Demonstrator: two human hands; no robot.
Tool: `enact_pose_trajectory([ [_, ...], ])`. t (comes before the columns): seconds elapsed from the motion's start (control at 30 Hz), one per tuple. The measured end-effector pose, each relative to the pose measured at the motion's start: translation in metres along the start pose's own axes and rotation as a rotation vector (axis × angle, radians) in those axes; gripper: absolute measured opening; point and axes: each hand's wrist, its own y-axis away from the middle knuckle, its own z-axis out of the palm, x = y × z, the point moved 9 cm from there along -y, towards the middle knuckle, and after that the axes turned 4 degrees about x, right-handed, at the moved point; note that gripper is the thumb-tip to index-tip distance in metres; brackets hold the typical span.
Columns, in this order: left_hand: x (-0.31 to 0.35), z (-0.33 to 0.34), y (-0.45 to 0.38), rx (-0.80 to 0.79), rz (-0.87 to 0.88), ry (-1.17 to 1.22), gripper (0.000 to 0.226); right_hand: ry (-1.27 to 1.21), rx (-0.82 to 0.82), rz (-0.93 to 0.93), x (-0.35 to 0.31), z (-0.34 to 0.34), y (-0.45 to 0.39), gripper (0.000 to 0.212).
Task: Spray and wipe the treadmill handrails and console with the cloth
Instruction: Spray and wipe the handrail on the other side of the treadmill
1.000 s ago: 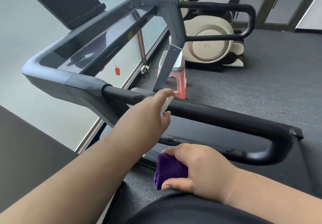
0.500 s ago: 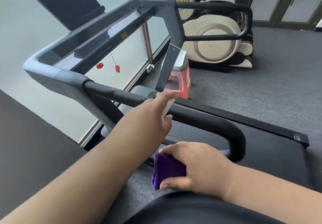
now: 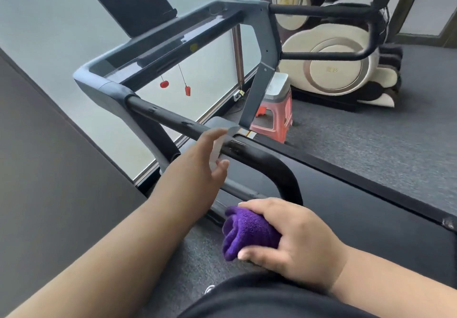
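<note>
Item: treadmill cleaning, spraying step in hand, by the look of it. Left hand, centre of frame: fingers curled round a small pale spray bottle, forefinger raised over its top, the bottle held just beside the near handrail, a black padded bar running from the grey frame at centre left down to a bend at centre right; whether the nozzle touches the bar cannot be told, and no mist shows. Right hand, lower centre-right: grips a bunched purple cloth, held low near the person's body, apart from the rail and idle. Console, upper centre: glossy dark panel between grey rails, with a black tablet screen propped above it at upper left; two red safety tags hang beneath. Far handrail, upper right, appears untouched. Also present: pink stool and a cream massage chair at upper right, grey carpet. Assessment: task early, with the wipe of this rail yet to come. Next move likely calls for the cloth to be brought up onto the wetted bar and drawn along its length, round the bend included.
</note>
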Motion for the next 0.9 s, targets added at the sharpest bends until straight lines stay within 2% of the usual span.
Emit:
enact_pose_trajectory([
  [0.1, 0.000, -0.001, 0.018, 0.029, -0.055, 0.037, 0.053, -0.117, 0.290, 0.004, 0.006, -0.044, 0.011, 0.054],
  [0.2, 0.004, -0.004, 0.033, 0.067, -0.062, 0.052, 0.053, -0.214, 0.560, 0.058, 0.024, -0.086, 0.014, 0.052],
  [0.27, 0.005, -0.006, 0.039, 0.082, -0.069, 0.054, 0.052, -0.326, 0.634, 0.114, 0.038, -0.101, 0.004, 0.055],
  [0.37, 0.006, -0.010, 0.046, 0.092, -0.082, 0.043, 0.050, -0.189, 0.677, 0.122, 0.036, -0.113, -0.025, 0.047],
  [0.43, 0.006, -0.014, 0.051, 0.110, -0.099, 0.035, 0.048, -0.093, 0.560, 0.134, 0.029, -0.101, -0.058, 0.044],
  [0.5, 0.004, -0.019, 0.055, 0.136, -0.111, 0.043, 0.047, 0.046, 0.260, 0.149, 0.021, -0.063, -0.095, 0.047],
  [0.57, 0.002, -0.022, 0.060, 0.152, -0.122, 0.059, 0.046, 0.439, -0.097, 0.132, 0.019, -0.012, -0.113, 0.056],
  [0.6, 0.000, -0.023, 0.062, 0.156, -0.130, 0.063, 0.046, 0.634, -0.200, 0.106, 0.019, 0.005, -0.113, 0.062],
  [0.63, -0.002, -0.024, 0.065, 0.160, -0.137, 0.065, 0.046, 0.760, -0.235, 0.095, 0.019, 0.013, -0.113, 0.068],
  [0.7, -0.007, -0.027, 0.069, 0.175, -0.158, 0.073, 0.047, 0.825, -0.201, 0.101, 0.022, 0.014, -0.117, 0.071],
  [0.77, -0.011, -0.026, 0.072, 0.184, -0.171, 0.087, 0.047, 0.769, -0.188, 0.132, 0.026, 0.013, -0.132, 0.066],
  [0.9, -0.010, -0.022, 0.073, 0.165, -0.175, 0.109, 0.046, 0.613, -0.343, 0.287, 0.040, 0.019, -0.160, 0.056],
])
